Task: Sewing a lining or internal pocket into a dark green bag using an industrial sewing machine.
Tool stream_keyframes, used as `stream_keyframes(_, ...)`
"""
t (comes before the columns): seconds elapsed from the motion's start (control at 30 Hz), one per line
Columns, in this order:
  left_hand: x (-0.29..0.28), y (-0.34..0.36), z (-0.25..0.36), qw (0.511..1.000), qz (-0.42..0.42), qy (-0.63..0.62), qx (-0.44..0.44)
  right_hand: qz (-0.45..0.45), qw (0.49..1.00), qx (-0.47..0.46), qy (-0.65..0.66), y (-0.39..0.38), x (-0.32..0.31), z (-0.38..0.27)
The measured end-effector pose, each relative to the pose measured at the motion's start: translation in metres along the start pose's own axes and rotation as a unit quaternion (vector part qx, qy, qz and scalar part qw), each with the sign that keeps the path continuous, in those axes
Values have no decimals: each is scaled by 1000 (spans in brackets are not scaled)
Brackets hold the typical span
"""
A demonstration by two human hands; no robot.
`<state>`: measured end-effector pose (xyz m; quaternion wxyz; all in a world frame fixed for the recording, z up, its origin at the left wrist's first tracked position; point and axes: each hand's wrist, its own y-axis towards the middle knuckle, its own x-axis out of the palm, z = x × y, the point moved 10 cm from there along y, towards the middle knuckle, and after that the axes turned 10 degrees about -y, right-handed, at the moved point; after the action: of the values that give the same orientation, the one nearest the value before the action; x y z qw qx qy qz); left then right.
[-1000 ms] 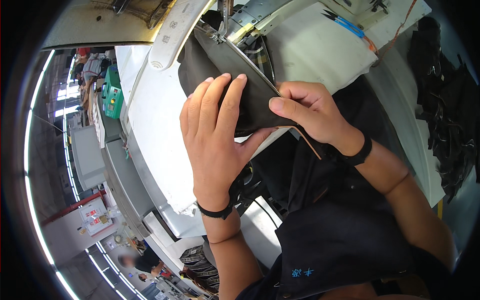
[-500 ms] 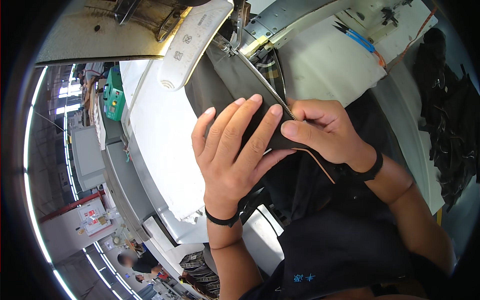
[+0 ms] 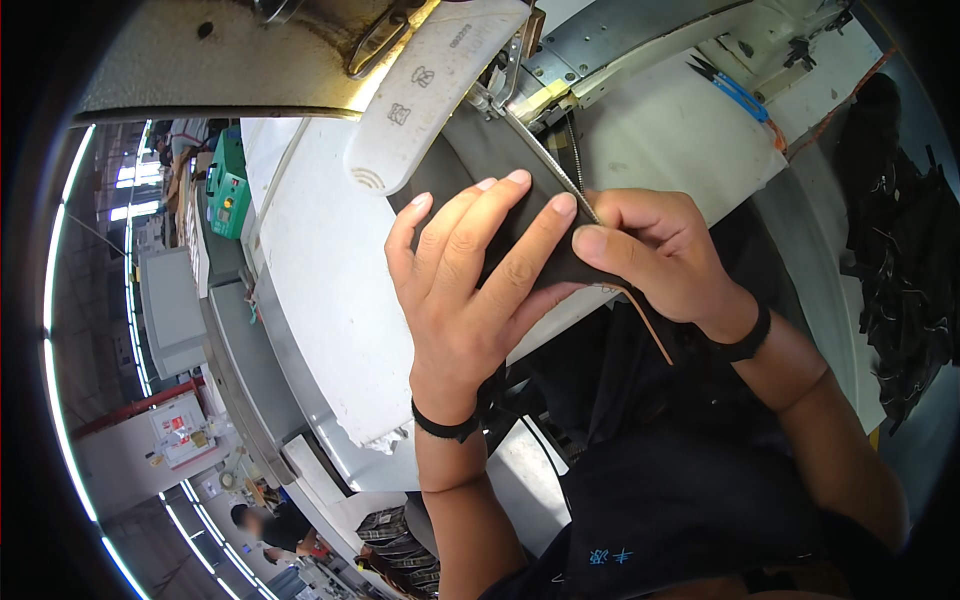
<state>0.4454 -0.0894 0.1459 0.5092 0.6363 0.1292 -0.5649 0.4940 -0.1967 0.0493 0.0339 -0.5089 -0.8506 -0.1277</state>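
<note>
A dark grey piece of fabric [image 3: 472, 145] lies under the sewing machine's presser foot [image 3: 490, 98]. Along its right edge runs a metal zipper [image 3: 548, 160]. My left hand [image 3: 480, 260] rests on the fabric with its fingers spread, the thumb toward the near edge. My right hand [image 3: 655, 255] pinches the zipper edge between thumb and bent fingers. Below the hands a thin brown strip [image 3: 650, 325] hangs from the fabric's near edge. A second zipper length [image 3: 574, 145] shows just right of the first.
The machine head [image 3: 220, 60] and a white lamp-like cover [image 3: 430, 90] overhang the work at upper left. Blue thread snips [image 3: 735, 95] lie on the table at the right. Dark garment pieces [image 3: 900, 270] hang at far right. A green box [image 3: 228, 185] stands at the left.
The fabric and zipper have moved slightly toward the machine relative to its foot, both hands going along with them. The whole view has shifted a little. Both hands keep their hold.
</note>
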Motion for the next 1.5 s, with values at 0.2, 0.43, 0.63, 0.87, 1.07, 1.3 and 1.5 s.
stream_keyframes(0.2, 4, 5, -19, 1000, 10, 0, 7, 13, 1000, -8, 15, 19, 1, 3)
stream_keyframes(0.43, 5, 12, -41, 999, 43, -25, 21, 1, 1000, -1, 15, 42, 4, 6)
stream_keyframes(0.63, 4, 13, -46, 997, 63, -29, 43, 27, 999, -13, -31, 50, 4, 5)
stream_keyframes(0.87, 6, 3, -44, 995, 87, -41, 18, 61, 996, -19, -66, 51, -3, -8)
stream_keyframes(1.07, 6, 10, -60, 992, 93, -73, 37, 89, 993, 25, -72, 62, -4, -3)
stream_keyframes(1.3, 5, 7, -42, 992, 120, -40, 1, 126, 985, -6, -117, 66, -7, -9)
stream_keyframes(1.5, 22, 2, -15, 987, 146, 65, 26, 27, 998, 60, 9, 43, -10, 12)
